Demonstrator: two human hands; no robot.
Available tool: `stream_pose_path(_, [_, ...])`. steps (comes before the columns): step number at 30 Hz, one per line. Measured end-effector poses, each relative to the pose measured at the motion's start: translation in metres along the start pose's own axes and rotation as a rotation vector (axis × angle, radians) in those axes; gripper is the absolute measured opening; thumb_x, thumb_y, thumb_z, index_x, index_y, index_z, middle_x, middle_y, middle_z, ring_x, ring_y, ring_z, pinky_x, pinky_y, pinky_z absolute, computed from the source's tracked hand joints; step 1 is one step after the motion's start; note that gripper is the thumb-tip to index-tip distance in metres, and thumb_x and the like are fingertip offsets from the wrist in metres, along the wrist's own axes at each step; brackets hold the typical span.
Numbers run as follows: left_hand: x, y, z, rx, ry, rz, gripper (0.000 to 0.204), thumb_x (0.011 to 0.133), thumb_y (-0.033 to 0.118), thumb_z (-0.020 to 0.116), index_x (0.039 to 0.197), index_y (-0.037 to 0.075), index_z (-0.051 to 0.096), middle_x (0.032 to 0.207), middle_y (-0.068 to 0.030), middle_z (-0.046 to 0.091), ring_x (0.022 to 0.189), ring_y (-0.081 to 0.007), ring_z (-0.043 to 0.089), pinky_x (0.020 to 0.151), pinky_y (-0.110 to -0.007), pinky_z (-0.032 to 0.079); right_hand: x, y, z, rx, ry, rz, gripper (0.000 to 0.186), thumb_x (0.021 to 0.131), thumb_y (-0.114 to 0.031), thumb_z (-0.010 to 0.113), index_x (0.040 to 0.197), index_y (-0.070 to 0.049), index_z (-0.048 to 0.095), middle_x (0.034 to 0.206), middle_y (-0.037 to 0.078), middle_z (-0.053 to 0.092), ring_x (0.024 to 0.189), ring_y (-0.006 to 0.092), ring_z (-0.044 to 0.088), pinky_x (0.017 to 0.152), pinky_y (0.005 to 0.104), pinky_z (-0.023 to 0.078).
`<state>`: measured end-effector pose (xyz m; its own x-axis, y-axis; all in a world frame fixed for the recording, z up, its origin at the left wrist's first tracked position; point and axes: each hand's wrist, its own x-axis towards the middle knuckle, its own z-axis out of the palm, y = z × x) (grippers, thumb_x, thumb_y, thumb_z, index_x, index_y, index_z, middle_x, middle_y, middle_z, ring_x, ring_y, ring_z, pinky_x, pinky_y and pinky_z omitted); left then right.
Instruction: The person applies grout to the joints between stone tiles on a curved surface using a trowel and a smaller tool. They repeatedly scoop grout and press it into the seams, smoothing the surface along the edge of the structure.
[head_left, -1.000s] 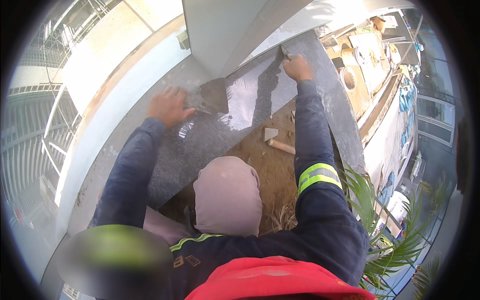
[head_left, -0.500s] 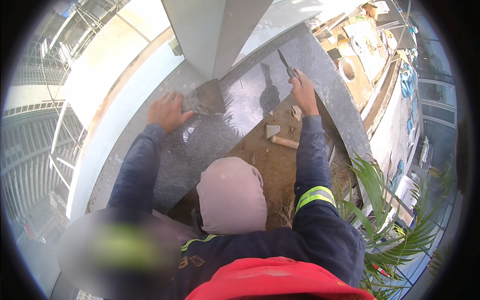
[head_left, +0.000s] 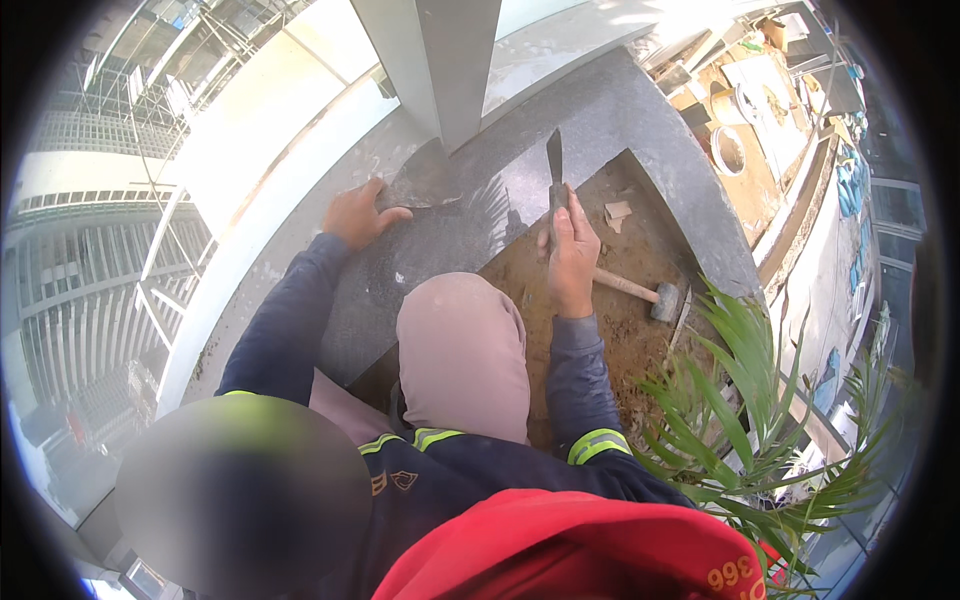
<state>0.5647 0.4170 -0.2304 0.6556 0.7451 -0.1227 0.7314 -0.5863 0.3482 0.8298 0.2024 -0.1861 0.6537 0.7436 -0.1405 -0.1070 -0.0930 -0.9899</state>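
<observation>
My left hand (head_left: 360, 213) is at the grey stone slab's (head_left: 375, 280) far left side, thumb and fingers closed at the edge of a thin dark flat piece (head_left: 428, 176) near the foot of a column. How the fingers grip its underside is hidden. In my right hand (head_left: 573, 250) is a knife (head_left: 555, 162) with a narrow dark blade and grey handle, its blade pointing away from me. That hand hovers by the slab's edge over bare brown soil (head_left: 540, 290). Just right of it a hammer (head_left: 628, 284), wooden-handled with a grey head, lies on the soil.
The grey column (head_left: 455, 80) rises at the slab's far edge. A broken tile piece (head_left: 617, 212) lies in the soil bed. Green palm leaves (head_left: 720, 410) reach in from the right, near my right arm. A white bucket (head_left: 728, 150) stands beyond among boards and rubble.
My right hand with the knife has come back and left, away from the slab's far right. The flat piece has shifted left from the column, along with my left hand. The hammer's head is now visible.
</observation>
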Motion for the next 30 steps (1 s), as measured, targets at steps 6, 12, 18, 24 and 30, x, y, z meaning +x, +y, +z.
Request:
stream_pose_path(6, [-0.194,0.002,-0.061,-0.506,0.486,-0.43,0.059,0.096,0.053,0.068,0.117,-0.002,0.068,0.081,-0.0092,0.069,0.068,-0.0177,0.066,0.064,-0.03,0.052,-0.012,-0.095,0.012,-0.043,0.086,-0.523,0.052,0.107,-0.019,0.05,0.152,0.006,0.042,0.092,0.007,0.062,0.062,0.008,0.05,0.053,0.0242,0.04])
stream_pose_path(12, [-0.276,0.07,-0.117,-0.991,0.601,-0.443,0.051,0.107,0.039,0.054,0.126,-0.008,0.061,0.078,-0.0071,0.06,0.067,-0.0147,0.056,0.062,-0.032,0.047,-0.071,-0.153,0.102,0.23,-0.222,-0.611,0.056,0.108,-0.024,0.047,0.153,0.008,0.035,0.109,0.02,0.062,0.067,0.0126,0.047,0.054,0.0244,0.037])
stream_pose_path(18, [-0.312,0.104,-0.108,-1.005,0.812,-0.239,0.049,0.105,0.027,0.057,0.135,-0.011,0.054,0.118,-0.031,0.066,0.111,-0.0431,0.065,0.093,-0.044,0.051,-0.183,-0.159,0.209,-0.024,-0.734,-0.297,0.058,0.109,-0.027,0.047,0.155,0.007,0.036,0.106,0.013,0.062,0.068,0.0062,0.049,0.053,0.0206,0.034])
stream_pose_path(24, [-0.357,0.075,-0.145,-0.985,0.849,-0.337,0.048,0.104,0.023,0.058,0.138,-0.01,0.053,0.112,-0.0298,0.067,0.107,-0.0435,0.066,0.09,-0.042,0.053,-0.255,-0.169,0.251,-0.306,-0.824,-0.208,0.051,0.109,-0.022,0.048,0.154,0.003,0.042,0.092,0.002,0.06,0.067,0.0035,0.045,0.056,0.0201,0.034])
stream_pose_path(30, [-0.422,0.078,-0.243,-0.9,0.761,-0.461,0.048,0.103,0.024,0.058,0.134,-0.012,0.055,0.113,-0.0325,0.066,0.107,-0.0467,0.064,0.09,-0.045,0.052,-0.3,-0.24,0.271,-0.324,-0.909,-0.033,0.054,0.11,-0.024,0.047,0.157,-0.001,0.037,0.099,0.004,0.059,0.057,0.0032,0.042,0.046,0.0208,0.032])
